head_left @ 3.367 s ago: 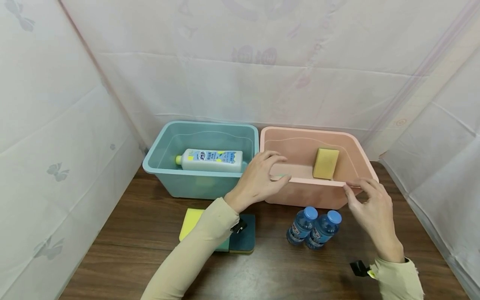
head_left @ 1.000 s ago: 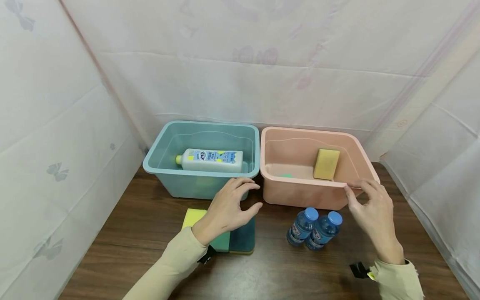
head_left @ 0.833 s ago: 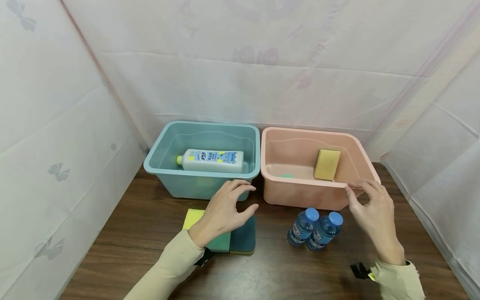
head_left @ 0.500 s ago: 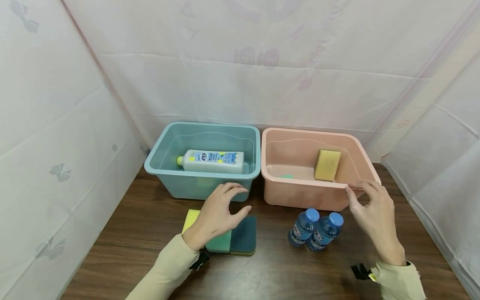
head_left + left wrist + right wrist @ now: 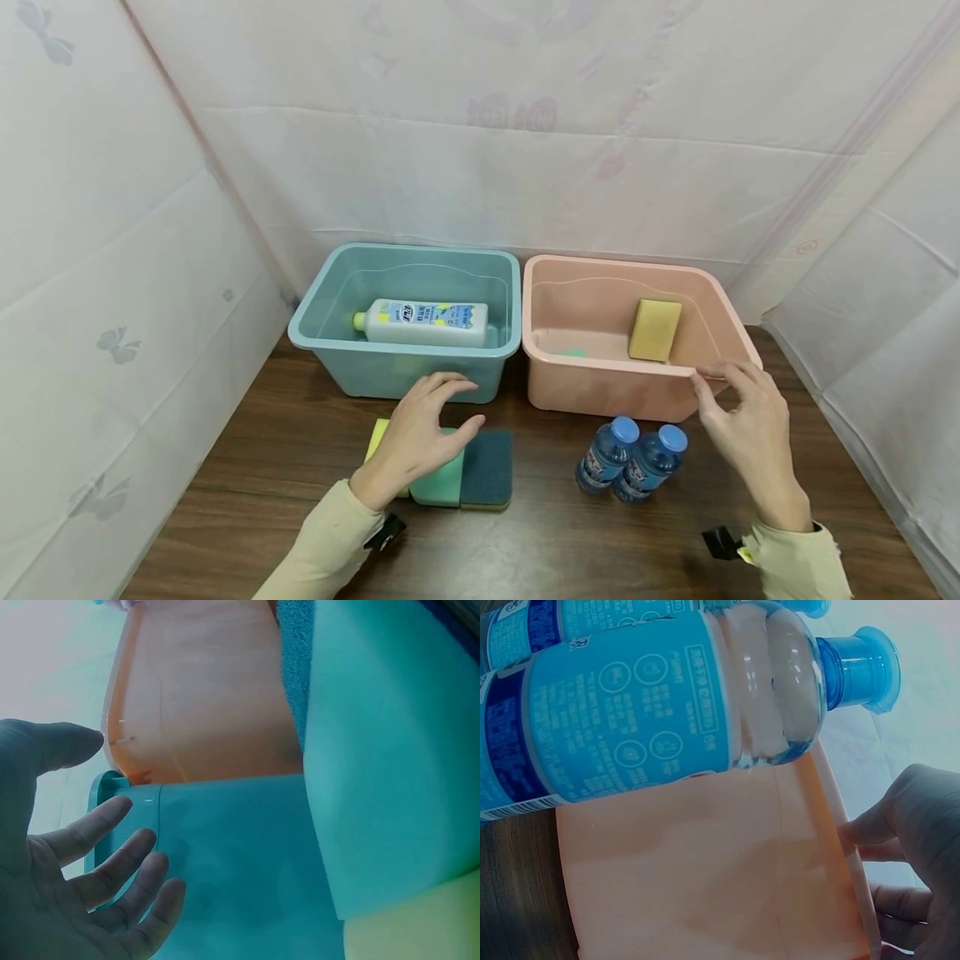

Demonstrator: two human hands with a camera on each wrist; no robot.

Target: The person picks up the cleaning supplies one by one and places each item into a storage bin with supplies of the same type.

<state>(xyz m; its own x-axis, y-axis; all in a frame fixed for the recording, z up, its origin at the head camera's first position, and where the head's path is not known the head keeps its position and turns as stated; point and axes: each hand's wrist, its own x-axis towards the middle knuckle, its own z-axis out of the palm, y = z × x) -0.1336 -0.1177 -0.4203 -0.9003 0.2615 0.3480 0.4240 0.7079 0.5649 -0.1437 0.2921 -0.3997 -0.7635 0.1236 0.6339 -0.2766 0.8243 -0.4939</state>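
Note:
My left hand (image 5: 416, 433) hovers above a row of sponges, fingers spread and holding nothing. It partly covers the yellow sponge (image 5: 377, 433) and the green sponge (image 5: 438, 487); beside them lies a dark blue one (image 5: 486, 471). In the left wrist view, the thumb and fingers (image 5: 112, 877) are well apart, with the green sponge (image 5: 390, 765) close to the camera. My right hand (image 5: 746, 417) pinches the front rim of the pink bin (image 5: 600, 387) near its right corner. The right wrist view has the thumb (image 5: 874, 821) outside that rim, fingers behind it.
Two small water bottles (image 5: 606, 454) with blue caps stand before the pink bin. Inside it are a yellow sponge (image 5: 654, 330) and a partly hidden green piece (image 5: 573, 352). A blue bin (image 5: 405, 371) at left holds a white bottle (image 5: 427, 323) lying on its side.
My left hand has drawn back from the pink bin's left end, down and left to above the sponges. My right hand has kept its place on the rim.

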